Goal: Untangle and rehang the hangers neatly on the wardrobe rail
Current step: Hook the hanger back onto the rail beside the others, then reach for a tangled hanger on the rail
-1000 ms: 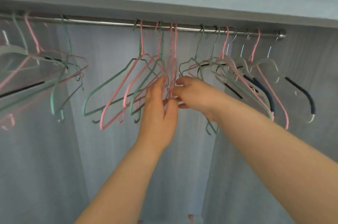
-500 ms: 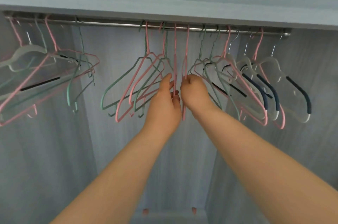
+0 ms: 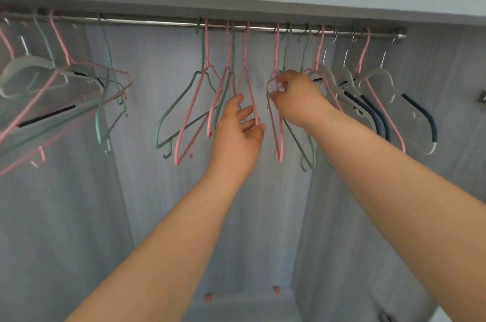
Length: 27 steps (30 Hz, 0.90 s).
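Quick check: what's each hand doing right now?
Left hand: open, fingers touching the pink hanger left of the gap.
Right hand: pinching the pink hanger right of the gap.

Soft, even, bluish light; edges bow with wide-angle distortion, left side blurred.

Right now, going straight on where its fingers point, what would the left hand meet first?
The edge-on pink hanger, just beyond the fingers of the open left hand; they may already touch it, depth unclear.
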{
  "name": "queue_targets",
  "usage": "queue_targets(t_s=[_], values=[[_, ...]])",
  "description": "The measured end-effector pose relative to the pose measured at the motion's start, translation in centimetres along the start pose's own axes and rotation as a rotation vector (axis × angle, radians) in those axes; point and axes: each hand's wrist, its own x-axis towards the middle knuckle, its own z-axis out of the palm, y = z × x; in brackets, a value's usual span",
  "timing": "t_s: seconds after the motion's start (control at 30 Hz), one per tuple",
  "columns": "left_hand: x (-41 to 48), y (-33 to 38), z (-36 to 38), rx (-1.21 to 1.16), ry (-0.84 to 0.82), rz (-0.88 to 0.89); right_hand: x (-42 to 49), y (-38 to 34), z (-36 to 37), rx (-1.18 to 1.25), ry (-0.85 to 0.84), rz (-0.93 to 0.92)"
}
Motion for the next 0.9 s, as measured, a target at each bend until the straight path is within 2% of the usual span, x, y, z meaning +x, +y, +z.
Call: queue_targets(t_s=[0.07, 0.1, 0.23, 0.33, 0.4, 0.47, 0.6, 0.73, 0.9], values=[[-0.2, 0.0, 0.1, 0.016, -0.025, -0.012, -0.3, -1.3, -0.1, -0.018, 0.038, -0.136], [-0.3, 0.0, 0.0, 0.046, -0.046, -0.008, -0.3, -2.0, 0.0, -0.045, 0.005, -0.142], [-1.6, 0.9, -1.1, 0.355, -0.063, 0.174, 0.1, -3.4, 0.9, -0.085, -0.204, 0.03], [-1.4, 2.9, -3.0, 0.501, 0.018, 0.376, 0.1, -3.6, 1.6, -0.074, -0.258, 0.089], [-0.3, 3.8, -4.1, 0.542, 0.078, 0.43, 0.4, -3.4, 2.1, -0.002, -0.276, 0.136], [1.3, 4.0, -4.3, 0.546, 0.08, 0.403, 0.7, -3.4, 2.5, 0.04, -0.271, 0.165], [3.1, 3.2, -2.4, 0.445, -0.036, 0.245, 2.3, -2.8, 3.4, 0.002, -0.11, 0.118], [3.6, 2.4, -1.2, 0.344, -0.079, 0.133, 4.2, -2.9, 3.4, -0.05, -0.077, 0.125], [2.7, 1.3, -0.6, 0.178, -0.167, 0.052, 5.7, -3.5, 2.7, 0.079, 0.017, 0.112]])
